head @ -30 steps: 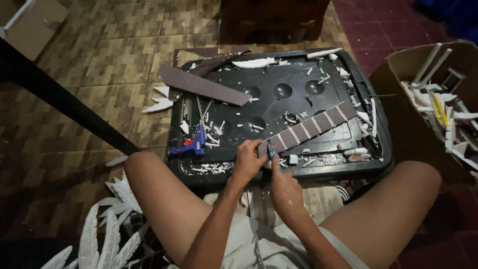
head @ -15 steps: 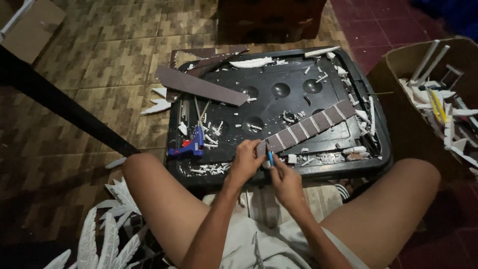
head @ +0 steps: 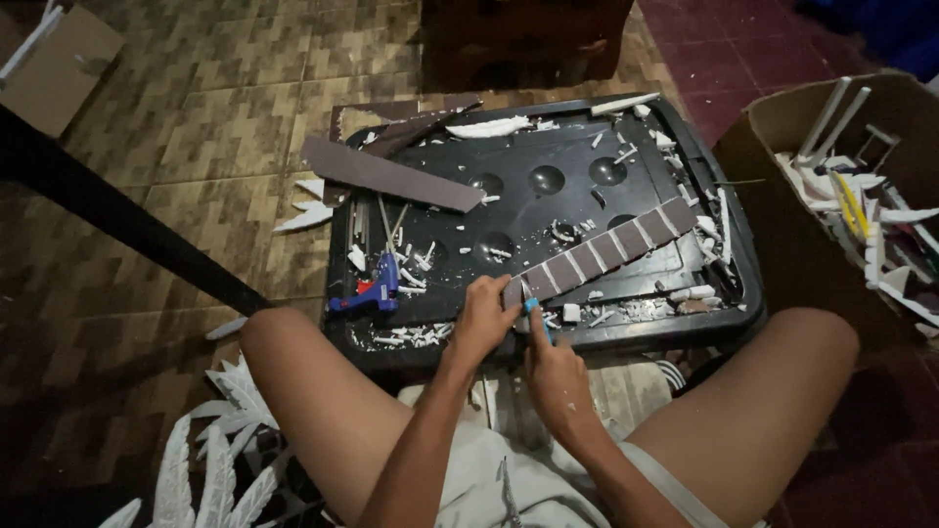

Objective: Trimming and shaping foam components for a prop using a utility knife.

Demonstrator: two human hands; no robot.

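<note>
Landmark: the black tray [head: 729,293] on the floor in front of the seated person's knees.

Off the tray's left edge: white leaf-shaped cutouts [head: 196,469] on the tiles, a dark bar [head: 117,220] crossing diagonally.

On the tray's left part: a brown flat board [head: 391,174] lying slantwise, below it a blue glue gun [head: 370,291] near the front-left corner, white scraps [head: 416,334] all round it.

At the tray's front edge, middle: left hand [head: 484,318] closed on the near end of a long brown strip [head: 602,254] marked with pale cross lines; the strip runs up and right across the tray's middle. Right hand [head: 553,370] just below that end, closed round a small blue-handled knife [head: 533,313], blade at the strip's end. Blade tip too small to see.

Right of the tray: an open cardboard box [head: 773,117] with white sticks and offcuts.

Risks, judged:
- left fingers sit right beside the blade, so a slip likely nicks them
- cutting toward the lap, bare thighs either side, so a runaway cut could reach skin
- the strip's far end is unsupported by any hand, so it may pivot and the cut wander
- scraps under the strip could make it rock
- the glue gun is near the left knee, a burn if it is hot; cannot tell
</note>
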